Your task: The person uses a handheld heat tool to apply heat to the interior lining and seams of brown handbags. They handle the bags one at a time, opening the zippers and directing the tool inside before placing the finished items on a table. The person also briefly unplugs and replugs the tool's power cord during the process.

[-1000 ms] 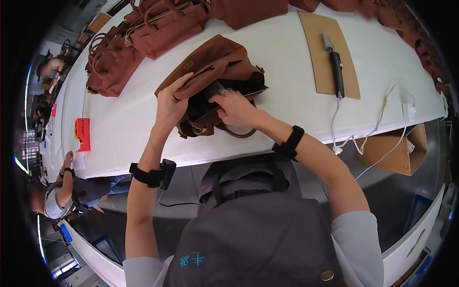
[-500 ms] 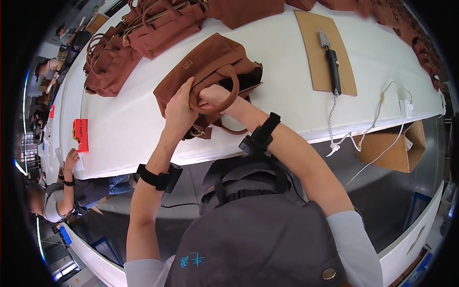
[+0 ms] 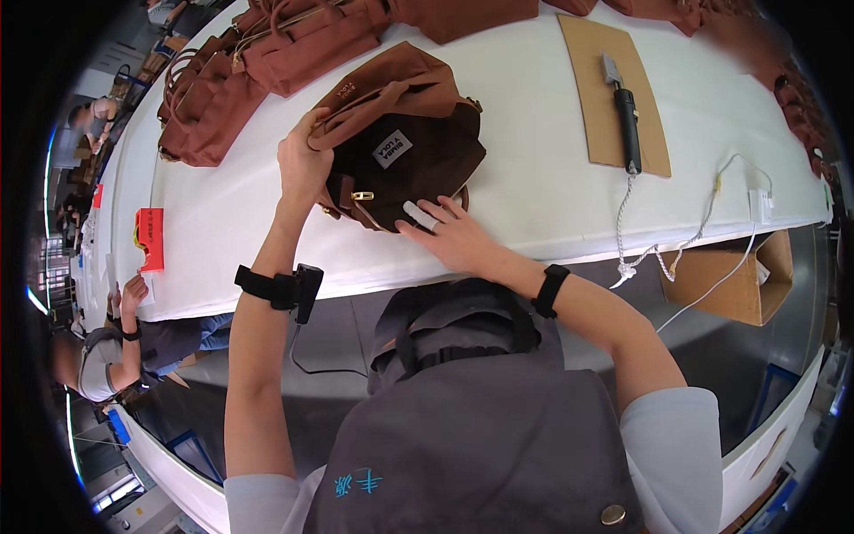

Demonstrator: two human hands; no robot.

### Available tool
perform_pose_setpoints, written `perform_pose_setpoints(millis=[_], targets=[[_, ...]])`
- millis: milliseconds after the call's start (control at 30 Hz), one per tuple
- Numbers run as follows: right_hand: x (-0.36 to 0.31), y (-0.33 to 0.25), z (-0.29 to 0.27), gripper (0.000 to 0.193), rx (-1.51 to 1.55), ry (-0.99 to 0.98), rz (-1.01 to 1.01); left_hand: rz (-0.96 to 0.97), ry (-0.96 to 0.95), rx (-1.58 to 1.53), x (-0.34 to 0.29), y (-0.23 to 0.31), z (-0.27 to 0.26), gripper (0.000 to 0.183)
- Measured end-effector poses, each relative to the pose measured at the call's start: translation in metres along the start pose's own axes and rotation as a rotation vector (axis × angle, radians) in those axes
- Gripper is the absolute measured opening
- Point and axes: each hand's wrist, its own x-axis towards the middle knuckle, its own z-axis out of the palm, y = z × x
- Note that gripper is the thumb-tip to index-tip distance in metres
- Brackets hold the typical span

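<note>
A reddish-brown handbag point(image 3: 391, 84) lies on the white table in front of me, its mouth wide apart. Its dark lining shows a white label point(image 3: 391, 149), and a gold zipper pull point(image 3: 362, 196) is at the left end. My left hand point(image 3: 305, 162) is closed round the bag's upper left edge by the handle; its fingertips are partly hidden. At the near rim, my right hand point(image 3: 455, 238) touches the bag with fingers spread, and a white cover wraps one finger. What lies under the near rim is hidden.
Several similar bags point(image 3: 213, 111) stand along the far side. At the right, a black-handled tool point(image 3: 626, 129) with a metal blade lies on cardboard point(image 3: 583, 98), its cord trailing. Below the table edge is a cardboard box point(image 3: 725, 289). A co-worker's hand point(image 3: 133, 292) is near a red object point(image 3: 151, 238).
The bag's mouth has been spread apart, showing the lining and label. My left hand moved left and up to the bag's edge; my right hand came out from the handle to the near rim.
</note>
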Motion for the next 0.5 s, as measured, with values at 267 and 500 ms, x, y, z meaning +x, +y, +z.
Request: perform_pose_setpoints(millis=[267, 500], targets=[[0.075, -0.006, -0.006, 0.030, 0.367, -0.017, 0.560, 0.110, -0.170, -0.024, -0.013, 0.013, -0.009, 0.031], [0.092, -0.040, 0.022, 0.043, 0.866, -0.299, 0.368, 0.072, -0.152, 0.003, -0.023, 0.001, -0.003, 0.027]])
